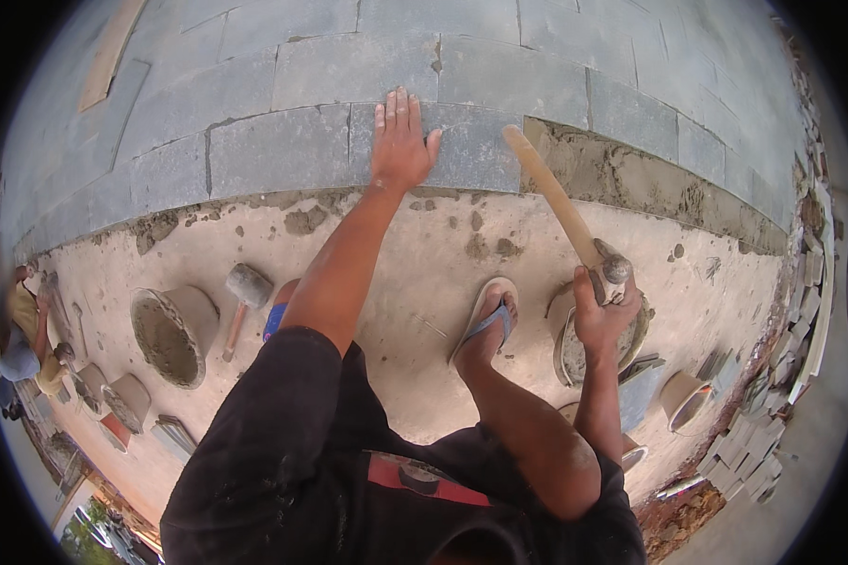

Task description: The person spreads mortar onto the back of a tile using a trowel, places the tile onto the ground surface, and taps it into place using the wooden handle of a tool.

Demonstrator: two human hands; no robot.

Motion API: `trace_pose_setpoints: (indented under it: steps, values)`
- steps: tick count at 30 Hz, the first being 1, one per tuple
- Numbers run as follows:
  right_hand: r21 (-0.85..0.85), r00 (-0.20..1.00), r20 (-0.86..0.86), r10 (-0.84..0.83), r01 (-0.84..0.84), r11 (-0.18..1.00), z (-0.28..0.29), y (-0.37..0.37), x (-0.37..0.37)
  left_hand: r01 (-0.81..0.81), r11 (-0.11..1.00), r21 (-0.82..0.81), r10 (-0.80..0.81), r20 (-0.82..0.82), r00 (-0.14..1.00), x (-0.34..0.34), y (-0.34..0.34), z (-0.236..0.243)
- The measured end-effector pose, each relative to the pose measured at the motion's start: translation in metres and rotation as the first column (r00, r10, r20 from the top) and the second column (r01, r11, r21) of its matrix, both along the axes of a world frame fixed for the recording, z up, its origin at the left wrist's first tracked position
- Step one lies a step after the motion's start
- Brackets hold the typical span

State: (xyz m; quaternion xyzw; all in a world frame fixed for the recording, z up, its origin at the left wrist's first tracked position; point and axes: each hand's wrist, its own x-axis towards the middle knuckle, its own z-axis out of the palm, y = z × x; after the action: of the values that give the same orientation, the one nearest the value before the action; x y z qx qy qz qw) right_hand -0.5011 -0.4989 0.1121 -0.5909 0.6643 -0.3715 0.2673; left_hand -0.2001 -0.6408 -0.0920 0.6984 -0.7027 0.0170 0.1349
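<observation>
My left hand (403, 151) lies palm down, fingers apart, on a grey stone tile (476, 151) in the front row of tiles. My right hand (601, 311) grips the metal end of a wooden-handled hammer (551, 188), its pale handle pointing forward to the right edge of that tile. A bed of wet mortar (650, 179) shows uncovered to the right of the tile. A bucket (565, 363) stands just behind my right hand, partly hidden.
Mortar bucket (174, 334) and mallet (250, 292) are at left, more buckets (683, 405) at right. My sandalled foot (488, 325) rests on the concrete (415, 273). Loose slabs (744, 452) line the right side; a co-worker (30, 334) is at far left.
</observation>
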Motion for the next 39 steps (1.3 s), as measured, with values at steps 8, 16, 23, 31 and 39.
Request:
trace_pose_setpoints:
  steps: [8, 16, 23, 31, 39]
  values:
    - [0.042, 0.999, -0.035, 0.033, -0.032, 0.999, -0.007, 0.006, 0.001, 0.014, 1.0, -0.018, -0.014, -0.019, 1.0, 0.002, 0.001, -0.006]
    - [0.068, 0.999, 0.048, 0.024, -0.027, 0.997, 0.0, 0.005, 0.006, 0.023, 0.999, -0.035, -0.025, -0.057, 0.998, 0.0, -0.002, -0.003]
    - [0.085, 0.99, 0.128, -0.058, 0.047, 0.995, 0.01, -0.006, 0.014, 0.022, 0.998, -0.052, -0.026, -0.076, 0.997, 0.005, 0.002, -0.006]
    - [0.007, 0.996, 0.086, -0.019, 0.019, 1.0, -0.008, -0.023, 0.019, 0.027, 0.999, -0.032, -0.028, -0.033, 0.999, 0.0, 0.001, -0.001]
    - [-0.028, 0.99, 0.14, 0.025, -0.021, 0.999, -0.014, -0.042, 0.029, 0.007, 1.0, 0.004, -0.007, -0.027, 1.0, 0.0, -0.001, -0.001]
